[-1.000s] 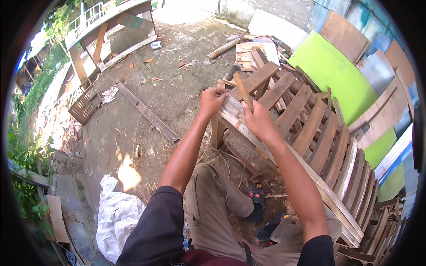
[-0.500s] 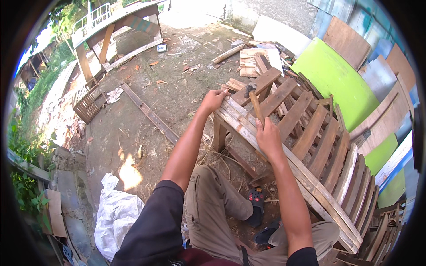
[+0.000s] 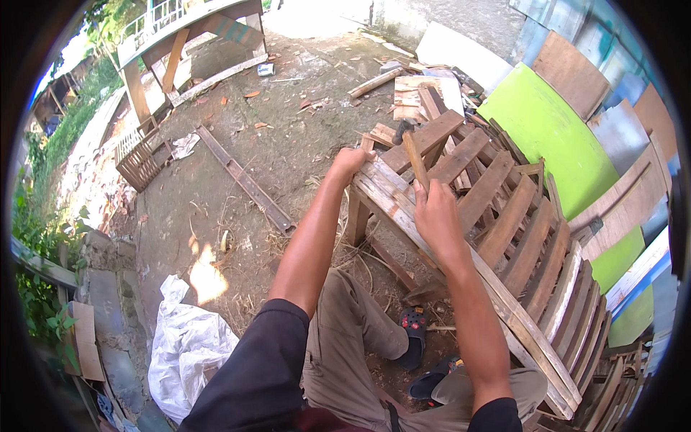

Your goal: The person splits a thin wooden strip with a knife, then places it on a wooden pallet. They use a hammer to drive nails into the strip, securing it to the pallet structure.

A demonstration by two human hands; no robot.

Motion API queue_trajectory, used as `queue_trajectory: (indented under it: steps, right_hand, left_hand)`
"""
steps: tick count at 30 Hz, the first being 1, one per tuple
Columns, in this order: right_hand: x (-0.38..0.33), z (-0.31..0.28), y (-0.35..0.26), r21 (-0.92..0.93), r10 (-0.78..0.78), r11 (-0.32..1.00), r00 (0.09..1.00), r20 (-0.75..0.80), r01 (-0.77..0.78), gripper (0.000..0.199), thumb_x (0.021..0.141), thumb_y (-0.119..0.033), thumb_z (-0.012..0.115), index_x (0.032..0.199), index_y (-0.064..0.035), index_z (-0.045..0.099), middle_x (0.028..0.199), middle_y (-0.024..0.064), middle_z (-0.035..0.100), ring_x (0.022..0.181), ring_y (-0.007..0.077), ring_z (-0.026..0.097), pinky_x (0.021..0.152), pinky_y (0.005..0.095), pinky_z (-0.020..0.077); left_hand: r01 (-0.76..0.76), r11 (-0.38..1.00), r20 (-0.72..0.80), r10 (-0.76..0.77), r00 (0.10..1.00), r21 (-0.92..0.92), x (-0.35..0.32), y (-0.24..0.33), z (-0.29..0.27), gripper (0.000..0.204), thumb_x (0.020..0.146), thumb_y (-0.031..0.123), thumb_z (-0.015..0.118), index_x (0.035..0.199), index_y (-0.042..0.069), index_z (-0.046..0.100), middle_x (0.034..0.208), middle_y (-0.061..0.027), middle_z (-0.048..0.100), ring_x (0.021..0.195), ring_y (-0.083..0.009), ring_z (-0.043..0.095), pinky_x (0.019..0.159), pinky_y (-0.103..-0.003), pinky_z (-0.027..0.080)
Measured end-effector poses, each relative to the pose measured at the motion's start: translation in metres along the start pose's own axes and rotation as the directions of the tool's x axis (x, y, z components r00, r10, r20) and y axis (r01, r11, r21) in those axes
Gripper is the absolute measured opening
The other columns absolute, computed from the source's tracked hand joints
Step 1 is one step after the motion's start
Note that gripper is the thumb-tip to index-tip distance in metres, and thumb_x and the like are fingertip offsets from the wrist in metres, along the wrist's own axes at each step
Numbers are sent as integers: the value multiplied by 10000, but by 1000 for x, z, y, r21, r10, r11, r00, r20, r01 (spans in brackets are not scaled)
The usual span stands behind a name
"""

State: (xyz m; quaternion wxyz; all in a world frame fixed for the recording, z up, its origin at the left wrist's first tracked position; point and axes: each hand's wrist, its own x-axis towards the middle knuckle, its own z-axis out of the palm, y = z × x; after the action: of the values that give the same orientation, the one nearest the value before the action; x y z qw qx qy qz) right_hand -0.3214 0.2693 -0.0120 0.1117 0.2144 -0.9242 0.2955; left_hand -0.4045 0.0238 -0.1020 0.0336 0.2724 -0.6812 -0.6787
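A hammer [image 3: 415,155] with a wooden handle is in my right hand [image 3: 436,213], whose fingers wrap round the lower handle. Its dark head points away from me, above the end slats of a wooden slatted frame [image 3: 484,189]. My left hand [image 3: 350,163] is closed at the far left corner of this frame, by the end of the pale, weathered rails [image 3: 403,210]. What its fingers pinch, if anything, is hidden. The frame's brown slats run in a row toward the lower right, and the rails lie along its near side.
Green panels [image 3: 551,137] and other boards lean along the right. A narrow dark plank [image 3: 243,178] lies on the ground to the left, with a slatted crate [image 3: 140,160] beyond it. Near my left side sits a white sack [image 3: 188,345]. A wooden structure [image 3: 205,54] stands far left.
The hammer head has shifted slightly farther from me. My left fingers look more tightly closed at the frame's corner, and the view has shifted a little.
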Motion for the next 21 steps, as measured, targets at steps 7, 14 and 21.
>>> queue_trajectory:
  steps: [7, 14, 21]
  right_hand:
    - [20, -2, -8, 68, 78, 993, 974, 214, -95, 411, 1072, -346, 463, 1024, 49, 565, 883, 358, 664, 903, 552, 640, 789, 607, 480]
    - [22, 4, 8, 85, 38, 995, 982, 184, -55, 389, 1072, -337, 470, 1022, 36, 566, 831, 345, 655, 863, 548, 640, 732, 586, 473]
    - [30, -14, -25, 203, 89, 974, 995, 45, -96, 447, 1069, -400, 472, 979, 24, 583, 804, 283, 651, 796, 491, 636, 714, 543, 464]
  left_hand:
    - [20, 999, 39, -18, 999, -49, -6, 9, 4, 268, 844, 161, 795, 897, -92, 726, 846, -151, 718, 692, -232, 678, 645, -378, 533]
    - [-18, 1000, 30, 18, 999, -26, 6, 1, 10, 326, 820, 198, 815, 919, -99, 723, 862, -152, 712, 714, -241, 668, 659, -390, 521]
    - [-19, 999, 14, 19, 1000, -27, 21, -13, 3, 323, 816, 191, 816, 912, -102, 720, 844, -148, 709, 690, -236, 661, 639, -396, 515]
